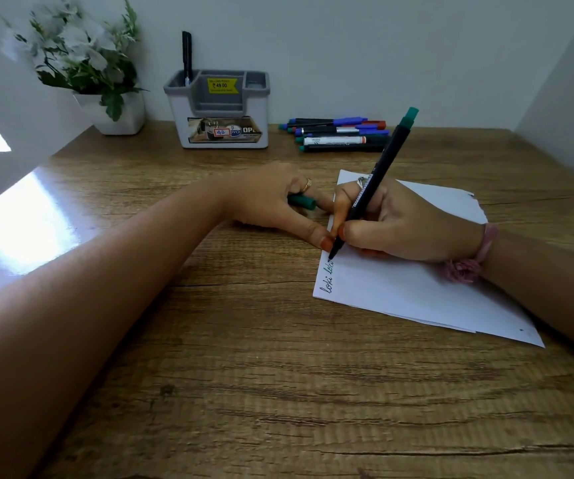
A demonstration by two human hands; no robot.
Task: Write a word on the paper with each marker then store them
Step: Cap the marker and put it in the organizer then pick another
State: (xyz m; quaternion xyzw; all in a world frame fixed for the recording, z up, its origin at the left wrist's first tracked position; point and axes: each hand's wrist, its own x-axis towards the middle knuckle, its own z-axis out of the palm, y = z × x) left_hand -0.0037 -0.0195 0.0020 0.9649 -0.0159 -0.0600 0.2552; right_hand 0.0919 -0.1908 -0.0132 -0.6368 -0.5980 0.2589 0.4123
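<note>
A second word was being written along the paper's [417, 288] left edge, beside a finished one. For the step to be done well, the tip should be kept light and steady on the sheet, the sheet should be held flat against the desk [244, 375], and the letters should be kept clear of the paper's edge so that no ink is put on the wood.

The marker [375, 178] was pinched low on its barrel by the right hand [399, 226], thumb and forefinger closed narrowly round it near the tip, the green end tilted up and away. The tip was touching the paper near its left edge. The green cap [303, 201] was held in the curled fingers of the left hand [271, 198], whose thumb was pressed to the desk at the paper's left edge.

The other markers [337, 134] lay in a heap near the desk's back edge, right of the holder [218, 112], in which one pen [186, 57] was already standing.
</note>
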